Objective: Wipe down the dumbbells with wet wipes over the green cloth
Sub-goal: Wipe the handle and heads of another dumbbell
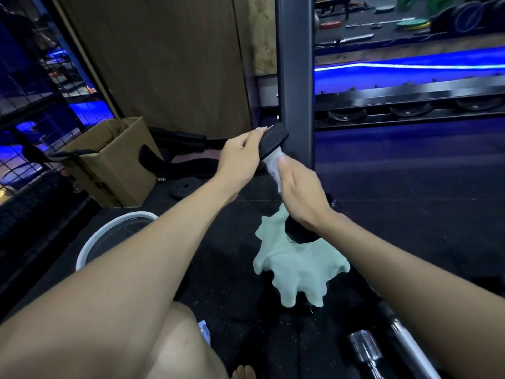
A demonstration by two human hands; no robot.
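A black dumbbell (pixel 273 142) stands tilted over the pale green cloth (pixel 297 272) on the dark floor. Its lower head (pixel 299 232) rests on the cloth. My left hand (pixel 240 157) grips the upper head from the left side. My right hand (pixel 300 195) wraps a white wet wipe (pixel 274 166) around the handle, fingers curled round it. The handle itself is hidden under the wipe and my hand.
A white-rimmed bucket (pixel 90 242) sits at the left by my left forearm. A cardboard box (pixel 117 160) stands behind it. A dark rack post (pixel 295 77) rises just behind the dumbbell. Chrome dumbbells (pixel 366 348) lie at the lower right. A small black plate (pixel 185 186) lies near the box.
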